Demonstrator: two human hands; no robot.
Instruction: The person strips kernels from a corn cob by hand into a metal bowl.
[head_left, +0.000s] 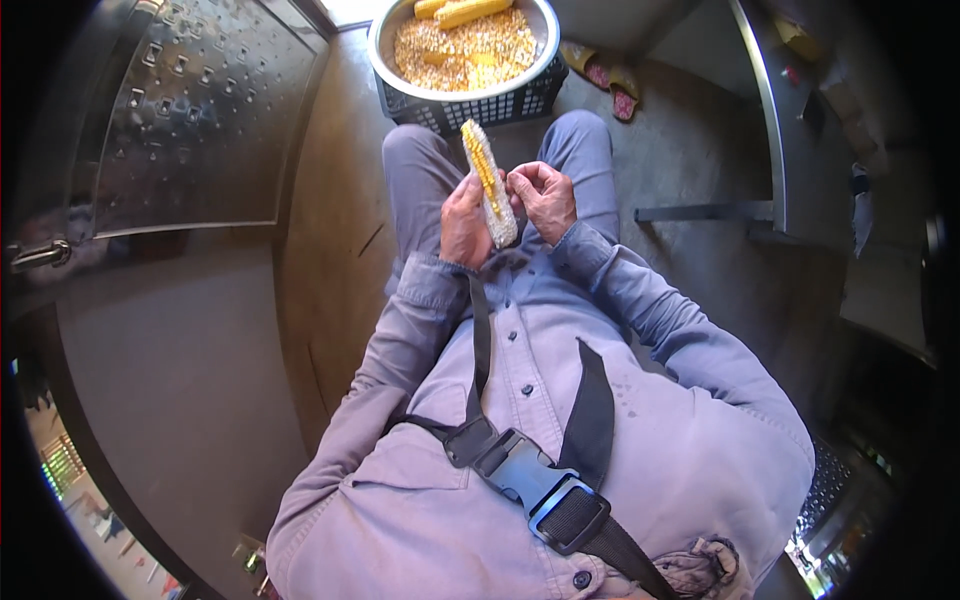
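A partly shelled corn cob (489, 184) is held tilted above my lap, its top end leaning away from me. Yellow kernels stay in a strip along its length, and the bared part is whitish. My left hand (465, 225) grips the cob around its lower half. Close on the cob's right side is my right hand (546, 199), thumb and fingertips pinched together; whether a kernel sits between them is hidden. Beyond my knees stands a metal basin (551, 56) with loose corn kernels (457, 56) and some whole yellow ears (472, 10) on top.
The basin rests on a black plastic crate (480, 112). A pair of slippers (624, 94) lies to its right. An embossed metal door (195, 120) stands at left, and a metal-edged table (761, 112) at right. A black strap with a buckle (529, 469) crosses my chest.
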